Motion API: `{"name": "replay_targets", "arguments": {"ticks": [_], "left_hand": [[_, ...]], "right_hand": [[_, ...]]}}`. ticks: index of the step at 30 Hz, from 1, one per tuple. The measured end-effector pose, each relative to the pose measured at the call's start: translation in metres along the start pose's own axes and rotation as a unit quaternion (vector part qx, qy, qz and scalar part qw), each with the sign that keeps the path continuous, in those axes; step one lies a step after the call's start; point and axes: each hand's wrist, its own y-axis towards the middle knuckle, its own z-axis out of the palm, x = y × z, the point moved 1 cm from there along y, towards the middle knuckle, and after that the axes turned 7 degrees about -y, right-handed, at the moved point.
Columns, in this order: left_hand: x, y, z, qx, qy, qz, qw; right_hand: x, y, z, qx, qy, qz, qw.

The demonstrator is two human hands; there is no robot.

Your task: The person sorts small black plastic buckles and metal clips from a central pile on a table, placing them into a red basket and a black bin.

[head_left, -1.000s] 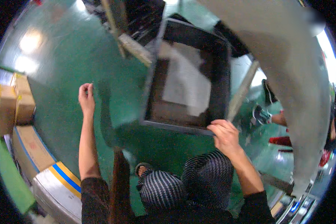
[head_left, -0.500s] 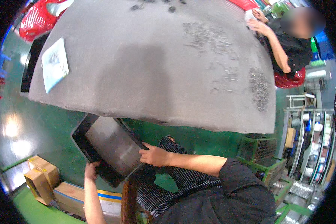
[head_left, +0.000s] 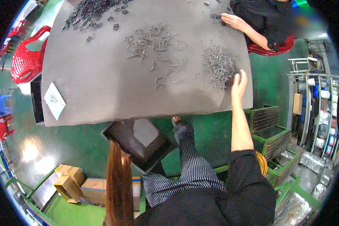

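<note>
Here's the right hand [head_left: 239, 84], fingers loosely parted, beside the heap of wire hooks [head_left: 218, 66], nothing visibly gripped; the heap lies towards the right side of the grey table [head_left: 90, 75], which puts it within easy reach; below the near edge sits the black tray [head_left: 154, 148], turned askew, the left hand [head_left: 126, 157] at its side, probably steadying it; hair [head_left: 118, 184] covers most of that hand, so I cannot tell its grip.
</note>
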Motion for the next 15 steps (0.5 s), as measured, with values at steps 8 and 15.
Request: {"name": "replay_targets", "arguments": {"ticks": [8, 15], "left_hand": [[0.083, -0.004, 0.125, 0.031, 0.149, 0.205, 0.967], [0.057, -0.056, 0.277, -0.159, -0.195, -0.095, 0.963]], "right_hand": [[-0.03, 0.058, 0.071, 0.219, -0.05, -0.074, 0.972], [0.034, 0.007, 0.074, 0.214, 0.086, -0.155, 0.961]]}}
